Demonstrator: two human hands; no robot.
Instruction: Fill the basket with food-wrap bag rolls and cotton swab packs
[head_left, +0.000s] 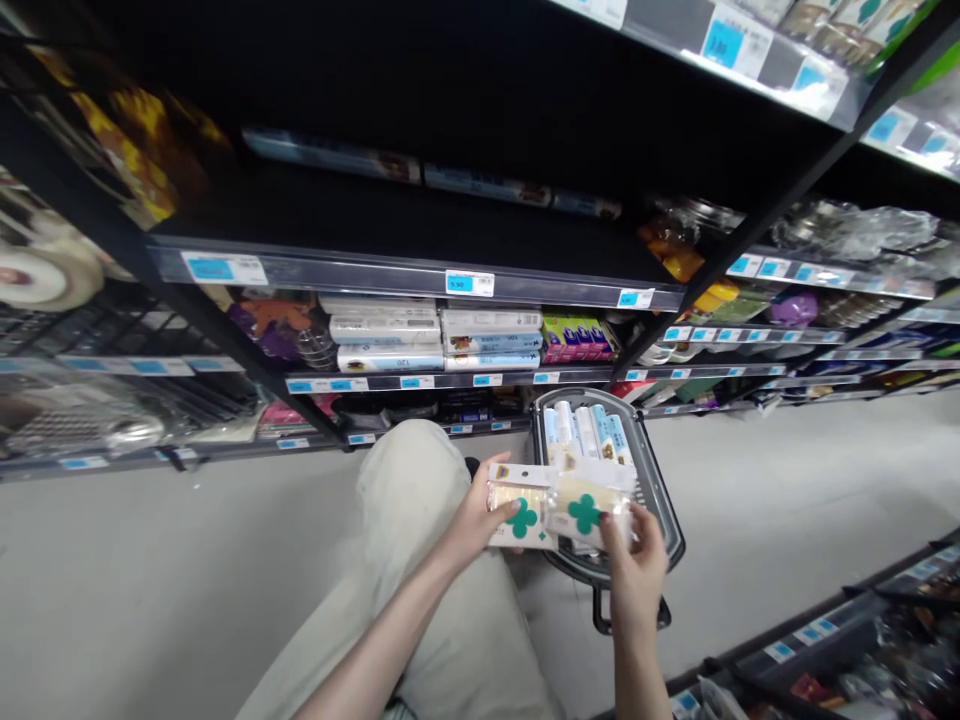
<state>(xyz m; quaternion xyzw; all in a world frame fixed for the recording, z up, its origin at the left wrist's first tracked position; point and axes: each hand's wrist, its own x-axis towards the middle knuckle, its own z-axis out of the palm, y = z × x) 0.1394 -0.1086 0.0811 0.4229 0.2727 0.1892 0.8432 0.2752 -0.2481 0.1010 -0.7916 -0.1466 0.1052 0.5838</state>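
Observation:
My left hand (480, 515) is closed on a flat clear packet (506, 510) with a green four-lobed mark and a white header strip. In my right hand (636, 545) is a second packet (574, 508) of the same look, its edge overlapping the first. What the packets contain is too blurred to name. Both are held above a dark shopping basket (660, 490) on the floor. Inside the basket lie several white and blue rolls (589, 430), partly covered by the packets.
A dark shelf unit (405, 275) with price tags spans the front. Packaged rolls (390, 357) and pink-green boxes (577, 340) fill a lower shelf. My bent knee (416, 470) is left of the basket. Another shelf (810, 640) stands at lower right, across the grey floor (757, 500).

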